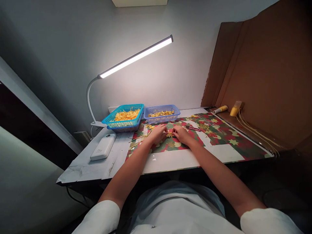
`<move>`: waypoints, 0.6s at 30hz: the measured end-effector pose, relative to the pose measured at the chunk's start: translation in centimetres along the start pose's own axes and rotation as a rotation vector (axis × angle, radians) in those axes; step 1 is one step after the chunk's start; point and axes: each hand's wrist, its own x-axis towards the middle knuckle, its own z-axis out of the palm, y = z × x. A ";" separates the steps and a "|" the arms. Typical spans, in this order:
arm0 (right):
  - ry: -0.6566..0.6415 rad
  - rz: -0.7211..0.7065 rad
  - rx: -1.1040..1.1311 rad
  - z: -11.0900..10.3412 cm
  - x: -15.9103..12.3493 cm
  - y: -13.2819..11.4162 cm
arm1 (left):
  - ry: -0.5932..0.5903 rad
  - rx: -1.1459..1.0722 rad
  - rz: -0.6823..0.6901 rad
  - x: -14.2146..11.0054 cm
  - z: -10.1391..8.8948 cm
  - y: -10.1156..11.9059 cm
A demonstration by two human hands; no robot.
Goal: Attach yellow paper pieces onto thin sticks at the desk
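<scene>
The cardboard (268, 71) stands at 2 o'clock from the yellow piece, as the biggest thing beyond the table (80, 169). On the table lies a red-and-green patterned sheet (162, 148), and the lamp (136, 58) slants over it at 11 o'clock. The teal basket (123, 123), heaped with pale yellow strips, sits at 10; the purple basket (162, 119), with thinner yellow bits in it, is close to 12. The power bank (103, 147) lies between 8 and 9, its long axis running roughly from 7 to 1.

The left hand (159, 133) comes in from 7 o'clock, the right hand (181, 134) from 5. Their fingertips nearly meet — thumb and fingers pinched together on each side, apparently clamped on the yellow piece (170, 134). The pink-handled tool (193, 128) lies near the right hand, just short of 3; loose stems (140, 139) fan out by the left forearm, near 9.

The yellow piece is between the two hands, above the sheet: at 3 o'clock from the left fingertips, 9 from the right, neither hand clearly nearer. Its visible part spreads mostly along the 9-to-3 line — likely its long axis, though fingers cover its ends. Which way it points, I cannot tell.
</scene>
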 end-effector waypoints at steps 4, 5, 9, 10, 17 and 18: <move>0.008 0.012 0.074 0.1 0.1 0.4 | 0.029 -0.085 -0.023 0.0 0.1 -0.1; 0.003 0.016 0.090 0.1 0.1 0.5 | 0.042 -0.115 -0.032 0.0 0.2 -0.1; -0.003 0.000 0.130 0.0 0.1 0.4 | 0.134 -0.327 -0.144 0.1 0.6 -0.2; 0.004 -0.014 0.133 0.0 0.1 0.3 | 0.150 -0.377 -0.168 0.1 0.7 -0.3; 0.128 -0.093 0.168 -0.8 -0.3 -1.0 | 0.194 -0.433 -0.227 -0.1 0.7 -0.2; 0.130 -0.096 0.171 -0.8 -0.3 -1.2 | 0.210 -0.412 -0.213 -0.1 0.6 0.0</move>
